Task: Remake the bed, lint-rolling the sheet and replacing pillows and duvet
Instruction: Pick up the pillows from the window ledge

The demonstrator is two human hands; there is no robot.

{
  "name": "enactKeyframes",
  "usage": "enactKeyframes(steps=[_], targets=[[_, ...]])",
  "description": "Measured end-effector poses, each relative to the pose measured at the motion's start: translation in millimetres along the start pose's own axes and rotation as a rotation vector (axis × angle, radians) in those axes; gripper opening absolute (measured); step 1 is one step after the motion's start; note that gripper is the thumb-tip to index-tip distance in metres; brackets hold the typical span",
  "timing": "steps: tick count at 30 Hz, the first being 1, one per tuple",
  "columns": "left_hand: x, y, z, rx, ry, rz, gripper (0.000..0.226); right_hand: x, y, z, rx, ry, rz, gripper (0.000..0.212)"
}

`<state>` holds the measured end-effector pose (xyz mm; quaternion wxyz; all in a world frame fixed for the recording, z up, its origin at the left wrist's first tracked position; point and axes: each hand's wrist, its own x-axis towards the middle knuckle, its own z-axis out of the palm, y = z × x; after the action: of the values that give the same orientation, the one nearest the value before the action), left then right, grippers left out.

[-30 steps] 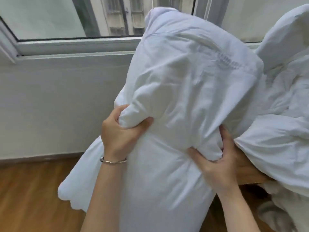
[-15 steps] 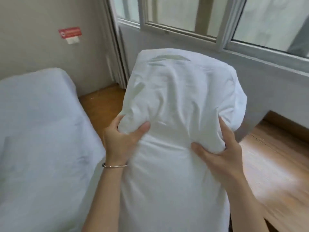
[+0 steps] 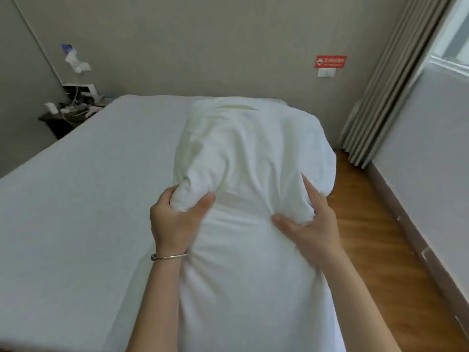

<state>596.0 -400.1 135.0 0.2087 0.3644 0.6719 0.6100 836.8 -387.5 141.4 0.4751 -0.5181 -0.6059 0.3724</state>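
Both hands on the white pillow (image 3: pixel 253 153), held up lengthwise over the right half of the bed (image 3: pixel 76 199). Left hand (image 3: pixel 175 219) grips a bunched fold on the pillow's left side, thumb across the front, fingers (image 3: pixel 165 196) curled round the back. Right hand (image 3: pixel 309 224) grips the right side, thumb pressed into the fabric, fingers running up the pillow's edge. Thin bangle (image 3: pixel 168 257) on the left wrist. Fitted sheet (image 3: pixel 114 153) looks flat and bare across the mattress. Pillow's far end reaches toward the head wall; right edge overhangs the wood floor (image 3: pixel 368 224). Far left: dark nightstand (image 3: pixel 63 120) with cluttered small items, too blurred to identify. Red sign (image 3: pixel 330 62) on the far wall, curtain (image 3: pixel 388 80) far right.
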Motion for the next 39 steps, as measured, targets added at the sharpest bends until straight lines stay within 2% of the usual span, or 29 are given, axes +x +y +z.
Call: enactKeyframes(steps=[4, 8, 12, 14, 16, 18, 19, 20, 24, 29, 33, 37, 39], targets=[[95, -22, -61, 0.061, 0.109, -0.06, 0.056, 60, -21, 112, -0.047, -0.152, 0.01, 0.091], [179, -44, -108, 0.183, 0.181, -0.081, 0.062, 101, -32, 202, 0.014, -0.203, 0.011, 0.087], [250, -111, -139, 0.452, 0.174, -0.24, 0.077, 123, 11, 278, 0.045, -0.242, 0.121, 0.075], [260, -171, -141, 0.647, -0.008, -0.413, 0.094, 117, 59, 314, -0.081, -0.374, 0.225, 0.067], [235, -237, -131, 0.762, -0.374, -0.56, 0.11, 92, 116, 341, -0.28, -0.68, 0.346, 0.064], [184, -293, -115, 0.946, -0.756, -0.553, 0.12, 52, 167, 359, -0.484, -1.059, 0.474, 0.077], [161, -311, -108, 1.045, -0.852, -0.495, 0.123, 34, 189, 363, -0.575, -1.163, 0.497, 0.086], [145, -322, -102, 1.101, -0.878, -0.452, 0.124, 19, 206, 364, -0.648, -1.193, 0.494, 0.092], [146, -338, -94, 1.162, -0.86, -0.417, 0.125, 11, 225, 374, -0.872, -1.148, 0.444, 0.09], [161, -349, -98, 1.182, -0.873, -0.403, 0.129, 23, 227, 384, -0.995, -1.168, 0.369, 0.089], [154, -349, -95, 1.215, -0.855, -0.389, 0.128, 19, 223, 365, -1.082, -1.151, 0.253, 0.08], [140, -320, -84, 1.217, -0.832, -0.428, 0.109, 19, 223, 308, -1.281, -1.086, 0.102, 0.059], [133, -295, -69, 1.122, -0.873, -0.446, 0.092, 13, 220, 272, -1.261, -1.074, 0.073, 0.06]])
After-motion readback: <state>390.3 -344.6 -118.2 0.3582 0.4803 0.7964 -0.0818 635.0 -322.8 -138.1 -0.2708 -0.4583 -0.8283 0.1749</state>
